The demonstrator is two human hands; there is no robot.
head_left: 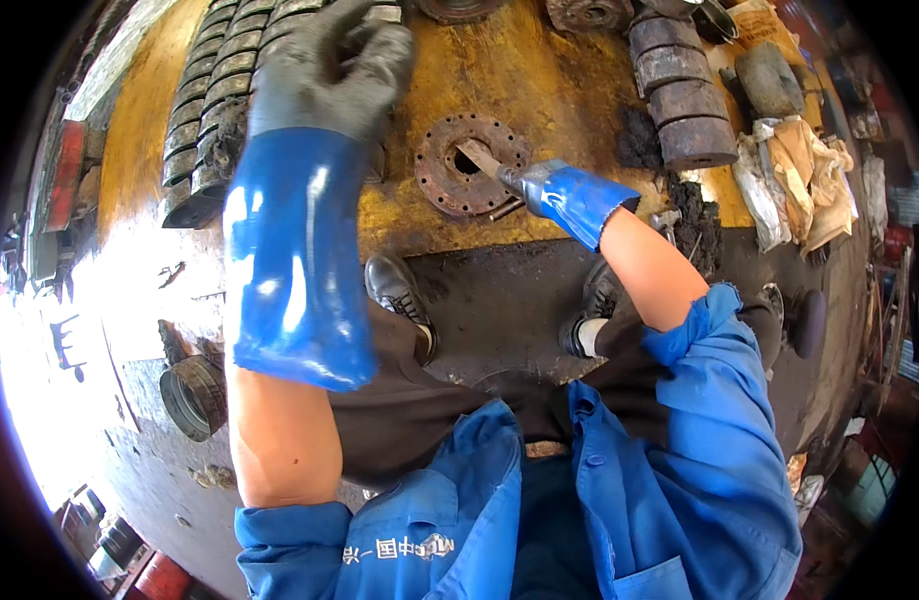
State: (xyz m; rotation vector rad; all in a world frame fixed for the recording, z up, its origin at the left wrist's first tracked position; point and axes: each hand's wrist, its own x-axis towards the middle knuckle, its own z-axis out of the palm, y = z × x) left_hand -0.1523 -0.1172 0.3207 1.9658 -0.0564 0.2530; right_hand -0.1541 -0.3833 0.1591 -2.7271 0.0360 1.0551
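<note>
Rusty flange disc point(470, 165), round with a ring of bolt holes and a central bore, lies flat on the stained yellow tabletop point(540, 80) straight ahead of me, just past my knees. My right hand point(550, 190), in a blue glove with a dark grey palm, is closed around a flat metal scraper point(480, 157) whose blade is laid low across the bore edge, so the tip bears on the crusted face. A short bolt point(507, 209) rests against the disc's near rim.

My left hand point(330, 70), gloved the same way, is raised off the tabletop, fingers curled loosely with nothing in them that I can make out; it hangs over the rows of dark ribbed metal rings point(215, 90) stacked on edge at the left.

To the right stand several thick rusty cylinders point(680, 100) in a line, with a heap of black scrapings point(695, 220) beside them and crumpled dirty rags point(800, 170) further out. Below the tabletop edge my black shoes point(400, 300) rest on the oily floor, and a short metal sleeve point(195, 395) lies to the left.
</note>
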